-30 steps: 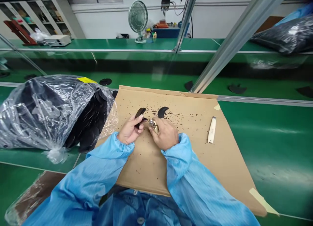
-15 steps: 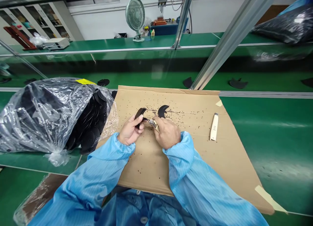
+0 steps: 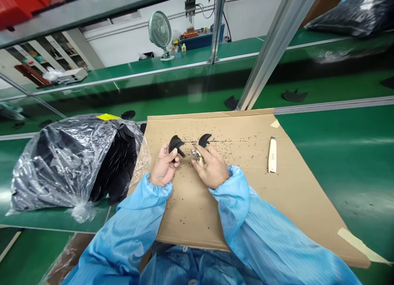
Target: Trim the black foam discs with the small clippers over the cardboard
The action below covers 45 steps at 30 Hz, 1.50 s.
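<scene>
Between the thumb and fingers of my left hand is a black curved plastic part, tilted, with a short prong pointing right. My right hand is closed round a pair of small nippers with pale handles; their metal jaws point left, a little apart from the part. Just beyond my right hand, a second black curved part lies on the cardboard sheet. Tiny black scraps are scattered around both hands.
To the left stands a clear plastic bag full of black discs. A pale-handled tool lies on the cardboard's right side. Beyond the metal post, black parts rest on the green belt. A fan stands farther back.
The nippers' jaws have come away from the black part in my left hand, leaving a gap. That part has turned, showing its curved face. The head view has tilted.
</scene>
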Tool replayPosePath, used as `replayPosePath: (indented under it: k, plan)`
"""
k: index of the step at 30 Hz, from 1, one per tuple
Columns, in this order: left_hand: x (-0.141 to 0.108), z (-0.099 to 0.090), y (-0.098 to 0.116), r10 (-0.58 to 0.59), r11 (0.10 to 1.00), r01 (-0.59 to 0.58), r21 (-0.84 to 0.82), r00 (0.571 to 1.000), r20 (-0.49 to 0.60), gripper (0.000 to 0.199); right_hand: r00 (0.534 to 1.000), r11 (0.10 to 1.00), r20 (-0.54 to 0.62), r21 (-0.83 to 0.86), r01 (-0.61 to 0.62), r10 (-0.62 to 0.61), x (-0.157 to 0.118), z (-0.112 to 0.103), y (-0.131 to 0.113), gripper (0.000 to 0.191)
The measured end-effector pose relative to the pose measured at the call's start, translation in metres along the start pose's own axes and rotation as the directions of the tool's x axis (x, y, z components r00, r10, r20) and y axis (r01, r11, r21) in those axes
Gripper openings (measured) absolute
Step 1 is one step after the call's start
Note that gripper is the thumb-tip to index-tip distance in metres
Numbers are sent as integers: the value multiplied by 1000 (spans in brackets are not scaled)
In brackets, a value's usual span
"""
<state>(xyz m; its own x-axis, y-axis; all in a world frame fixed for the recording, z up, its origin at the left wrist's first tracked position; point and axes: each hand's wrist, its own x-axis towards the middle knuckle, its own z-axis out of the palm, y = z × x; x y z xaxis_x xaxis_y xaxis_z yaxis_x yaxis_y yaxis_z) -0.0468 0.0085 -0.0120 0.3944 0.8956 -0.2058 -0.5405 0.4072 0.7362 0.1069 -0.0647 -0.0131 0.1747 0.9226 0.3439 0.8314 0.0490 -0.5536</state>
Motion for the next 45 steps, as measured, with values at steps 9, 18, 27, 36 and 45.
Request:
replayPosePath:
  k: [9, 18, 27, 36, 45]
  plan:
    - [1, -1, 7, -125, 989, 122, -81, 992, -25, 34, 976, 976, 8, 11, 215, -215, 0, 4, 0, 45]
    - [-2, 0, 10, -225, 969, 228, -91, 974, 39, 17, 950, 972, 215, -19, 234, -225, -1, -5, -9, 42]
    - [-2, 0, 7, -199, 980, 198, 19, 977, 81, 21, 930, 980, 322, -35, 197, -176, -2, -7, -12, 45]
    - [-3, 2, 7, -175, 982, 168, 86, 981, 87, 26, 922, 975, 358, -104, 196, -148, -2, -8, -15, 39]
    - [-2, 0, 2, -131, 983, 122, 137, 990, 54, 29, 918, 970, 373, -138, 202, -138, -3, -6, -15, 39]
